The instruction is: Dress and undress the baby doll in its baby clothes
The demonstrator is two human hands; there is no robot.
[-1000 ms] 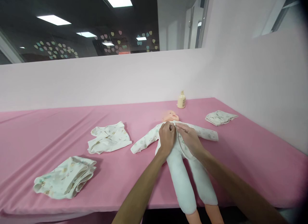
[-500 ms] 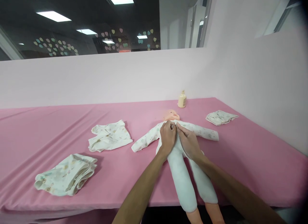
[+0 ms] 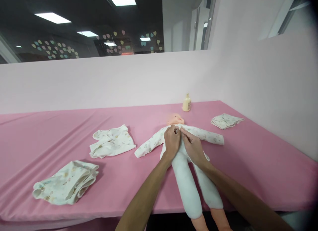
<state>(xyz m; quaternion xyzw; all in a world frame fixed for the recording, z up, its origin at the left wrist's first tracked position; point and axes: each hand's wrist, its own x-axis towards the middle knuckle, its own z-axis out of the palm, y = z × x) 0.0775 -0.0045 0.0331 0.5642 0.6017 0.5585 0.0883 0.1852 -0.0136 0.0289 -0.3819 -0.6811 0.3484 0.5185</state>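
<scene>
A baby doll (image 3: 186, 181) lies on its back on the pink-covered table, head at the far side and feet past the near edge. It wears a white patterned long-sleeved baby top (image 3: 208, 136), its sleeves spread to both sides. At the chest, just below the neck, my left hand (image 3: 172, 138) pinches the top's fabric with curled fingers. Close beside it, my right hand (image 3: 193, 145) pinches the same front, thumb and forefinger together. The small spot between the fingertips is too fine to make out.
Left of the doll lie a patterned baby garment (image 3: 113, 141) and, nearer, a folded patterned cloth (image 3: 67, 183). Another folded cloth (image 3: 226, 121) rests at the right. A cream pump bottle (image 3: 186, 103) stands by the back wall. The pink sheet (image 3: 119, 188) drapes over the table's front edge.
The view has shifted slightly, moving everything a little left in the picture. Both hands stay pinched at the doll's chest, with hardly any visible movement.
</scene>
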